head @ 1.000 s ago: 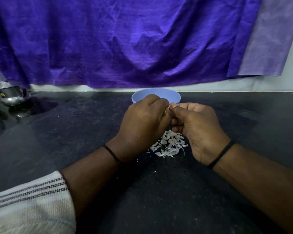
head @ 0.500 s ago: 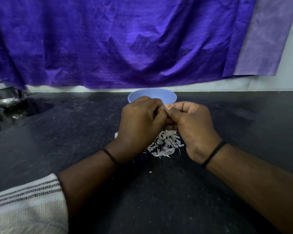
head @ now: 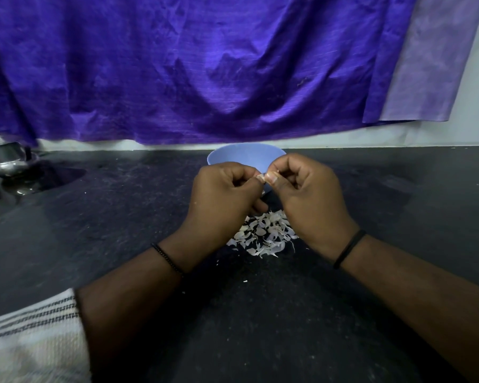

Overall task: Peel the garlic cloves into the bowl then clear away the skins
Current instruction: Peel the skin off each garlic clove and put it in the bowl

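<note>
Purple cloth (head: 205,67) hangs across the whole back wall, with a paler strip at its right edge. Black counter (head: 94,230) fills the lower frame, dusty, flecked with small white bits. A steel vessel (head: 4,158) sits at the far left edge, partly cut off.

Blue bowl (head: 246,156) stands at the back middle of the counter, just behind the hands; its inside is not visible, so I cannot tell how many peeled cloves are in it.

Left hand (head: 221,197) and right hand (head: 307,194) are raised together in front of the bowl, knuckles toward the camera, thumbs meeting. Both have fingers curled in, with thumb and forefinger tips pinching a small pale garlic clove (head: 262,176) between them. The clove is mostly hidden; only a sliver shows at the thumbnails. Black bands on both wrists, and a striped sleeve (head: 31,333) at lower left.

A pile of skins (head: 263,236) lies on the counter directly below and just near of the hands, loose white flakes, with a few strays nearer the camera.

Progress, as a guess: well into peeling, given the pile size. This clove is not yet dropped in the bowl. No unpeeled cloves are visible on the counter, so it may be near the last. Clearing the skins has not started.
</note>
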`<control>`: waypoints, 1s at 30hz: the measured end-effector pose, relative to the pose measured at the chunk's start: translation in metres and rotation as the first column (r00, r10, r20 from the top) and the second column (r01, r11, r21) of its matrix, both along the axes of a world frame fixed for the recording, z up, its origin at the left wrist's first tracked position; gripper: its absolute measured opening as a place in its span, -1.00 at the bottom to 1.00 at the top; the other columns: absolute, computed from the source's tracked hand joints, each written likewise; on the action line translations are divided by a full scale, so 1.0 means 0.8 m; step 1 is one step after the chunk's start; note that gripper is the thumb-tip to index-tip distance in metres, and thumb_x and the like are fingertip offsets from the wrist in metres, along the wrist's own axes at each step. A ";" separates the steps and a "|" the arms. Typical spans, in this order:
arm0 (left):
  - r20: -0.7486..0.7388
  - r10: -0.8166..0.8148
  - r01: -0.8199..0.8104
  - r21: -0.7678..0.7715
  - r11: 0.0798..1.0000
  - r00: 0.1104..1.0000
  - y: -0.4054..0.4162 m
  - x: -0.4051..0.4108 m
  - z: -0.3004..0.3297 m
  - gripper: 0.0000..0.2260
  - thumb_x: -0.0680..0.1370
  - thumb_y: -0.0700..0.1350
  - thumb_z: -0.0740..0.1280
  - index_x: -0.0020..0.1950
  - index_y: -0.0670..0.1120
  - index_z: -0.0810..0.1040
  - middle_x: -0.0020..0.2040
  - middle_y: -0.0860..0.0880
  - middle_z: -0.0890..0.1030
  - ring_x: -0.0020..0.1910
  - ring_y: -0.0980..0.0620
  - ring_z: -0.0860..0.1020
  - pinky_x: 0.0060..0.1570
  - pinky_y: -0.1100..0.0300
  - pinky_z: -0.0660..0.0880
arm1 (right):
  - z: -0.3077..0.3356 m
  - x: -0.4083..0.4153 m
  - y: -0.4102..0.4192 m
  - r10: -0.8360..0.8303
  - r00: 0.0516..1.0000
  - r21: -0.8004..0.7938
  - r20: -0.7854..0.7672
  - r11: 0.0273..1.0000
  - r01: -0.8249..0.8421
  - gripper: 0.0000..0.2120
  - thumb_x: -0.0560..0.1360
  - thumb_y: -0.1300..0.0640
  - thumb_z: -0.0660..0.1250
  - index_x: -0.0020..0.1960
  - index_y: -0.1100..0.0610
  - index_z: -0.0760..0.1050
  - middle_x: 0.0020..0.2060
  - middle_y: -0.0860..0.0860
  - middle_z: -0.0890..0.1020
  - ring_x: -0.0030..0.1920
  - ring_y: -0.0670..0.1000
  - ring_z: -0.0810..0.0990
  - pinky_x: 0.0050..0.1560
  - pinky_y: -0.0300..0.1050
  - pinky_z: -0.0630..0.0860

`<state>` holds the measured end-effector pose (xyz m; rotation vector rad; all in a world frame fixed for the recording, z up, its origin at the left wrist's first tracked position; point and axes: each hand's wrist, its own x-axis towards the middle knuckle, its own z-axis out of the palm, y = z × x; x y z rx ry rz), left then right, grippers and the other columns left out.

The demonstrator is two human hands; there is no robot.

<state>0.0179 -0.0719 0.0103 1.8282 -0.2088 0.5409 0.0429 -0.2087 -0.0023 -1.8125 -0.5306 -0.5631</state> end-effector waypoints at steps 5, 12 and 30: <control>-0.154 -0.097 0.056 -0.249 0.967 0.983 -0.004 -0.004 0.003 -0.88 0.54 -0.35 0.35 -0.20 -0.33 0.60 -0.42 -0.15 0.58 -0.49 -0.02 0.59 -0.43 0.16 0.58 | -0.001 0.002 -0.001 0.042 0.999 0.004 -0.014 0.999 -0.042 -0.91 0.54 0.31 0.37 -0.12 0.18 0.60 -0.21 0.02 0.63 -0.26 -0.10 0.57 -0.23 -0.32 0.49; -0.310 -0.283 0.082 -0.530 0.844 0.908 -0.005 -0.008 0.008 -0.90 0.52 -0.35 0.33 -0.19 -0.32 0.56 -0.39 -0.14 0.57 -0.49 0.02 0.57 -0.45 0.20 0.58 | -0.003 0.005 -0.002 0.083 0.997 0.003 -0.009 0.997 -0.083 -0.91 0.54 0.29 0.37 -0.13 0.16 0.58 -0.19 0.03 0.63 -0.19 -0.01 0.60 -0.14 -0.17 0.55; -0.258 -0.277 0.132 -0.466 0.875 0.926 0.001 0.001 -0.001 -0.88 0.56 -0.29 0.33 -0.17 -0.27 0.57 -0.37 -0.11 0.55 -0.48 0.03 0.54 -0.43 0.17 0.58 | -0.003 0.008 -0.006 0.227 0.948 0.250 -0.222 0.953 -0.170 -0.92 0.55 0.26 0.38 -0.06 0.09 0.57 -0.14 -0.03 0.65 -0.16 -0.16 0.58 -0.20 -0.31 0.49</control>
